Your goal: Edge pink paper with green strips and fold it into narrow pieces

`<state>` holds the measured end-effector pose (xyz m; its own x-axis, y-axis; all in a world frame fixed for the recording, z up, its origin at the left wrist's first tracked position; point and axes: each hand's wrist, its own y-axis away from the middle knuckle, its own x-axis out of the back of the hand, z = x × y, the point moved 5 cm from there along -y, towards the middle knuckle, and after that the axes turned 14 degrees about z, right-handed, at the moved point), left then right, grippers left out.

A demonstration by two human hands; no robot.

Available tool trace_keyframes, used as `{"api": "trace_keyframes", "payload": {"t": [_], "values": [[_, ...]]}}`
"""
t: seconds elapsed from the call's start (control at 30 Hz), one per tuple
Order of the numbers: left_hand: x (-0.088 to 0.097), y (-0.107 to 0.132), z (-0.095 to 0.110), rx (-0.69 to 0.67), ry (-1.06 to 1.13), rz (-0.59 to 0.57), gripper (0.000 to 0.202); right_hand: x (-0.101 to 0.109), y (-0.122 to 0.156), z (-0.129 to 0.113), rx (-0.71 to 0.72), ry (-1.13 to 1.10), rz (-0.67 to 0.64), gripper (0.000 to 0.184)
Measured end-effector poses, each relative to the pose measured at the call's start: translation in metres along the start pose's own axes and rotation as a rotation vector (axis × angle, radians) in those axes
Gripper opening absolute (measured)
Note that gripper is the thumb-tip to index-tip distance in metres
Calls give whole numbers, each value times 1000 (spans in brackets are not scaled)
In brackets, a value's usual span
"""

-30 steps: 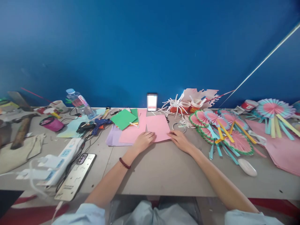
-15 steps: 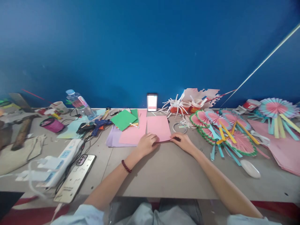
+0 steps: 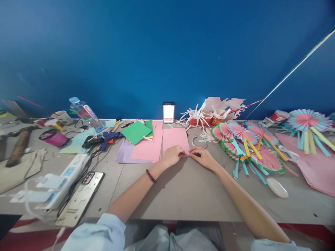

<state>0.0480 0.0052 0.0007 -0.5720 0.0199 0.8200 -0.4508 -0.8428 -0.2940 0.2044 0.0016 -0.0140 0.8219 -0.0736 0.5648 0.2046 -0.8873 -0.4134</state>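
A sheet of pink paper (image 3: 175, 138) lies flat on the grey table in front of me. My left hand (image 3: 173, 155) is closed at its near edge, fingers pinching close to the right corner. From the other side my right hand (image 3: 201, 157) pinches that same corner, its fingertips almost meeting those of the left. Between them the near edge looks slightly raised or folded, though the fingers cover most of it. Left of this sheet rest a larger pink sheet (image 3: 146, 150), a purple sheet (image 3: 125, 153) and green paper squares (image 3: 136, 132).
A phone with a lit screen (image 3: 169, 113) leans on the blue wall. Pleated paper fans (image 3: 267, 158) and a white mouse (image 3: 277, 188) are at right, a tape roll (image 3: 199, 141) nearer. At left are a power strip (image 3: 62, 181), another phone (image 3: 81, 198) and a bottle (image 3: 87, 115).
My left hand has slid right along the paper's near edge, up to my right hand. The corner edge between them now looks lifted. My right hand has barely moved.
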Motion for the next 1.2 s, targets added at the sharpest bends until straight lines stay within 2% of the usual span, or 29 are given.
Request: {"api": "trace_keyframes", "payload": {"t": [0.23,0.4,0.57,0.83,1.03,1.2], "values": [[-2,-11,-10,51,109,-65,18,3,0,6,-41,97,131,17],[-5,-12,-12,84,183,-107,20,1,0,17,-29,203,132,16],[-5,-10,-10,130,131,-85,21,-2,0,18,-18,209,139,15],[-7,-12,-5,118,65,-39,16,-1,1,17,-7,216,139,18],[-14,-10,-4,9,112,-16,17,1,3,9,90,204,122,16],[-11,-11,-3,2,113,-53,16,-2,7,7,216,206,48,32]]}}
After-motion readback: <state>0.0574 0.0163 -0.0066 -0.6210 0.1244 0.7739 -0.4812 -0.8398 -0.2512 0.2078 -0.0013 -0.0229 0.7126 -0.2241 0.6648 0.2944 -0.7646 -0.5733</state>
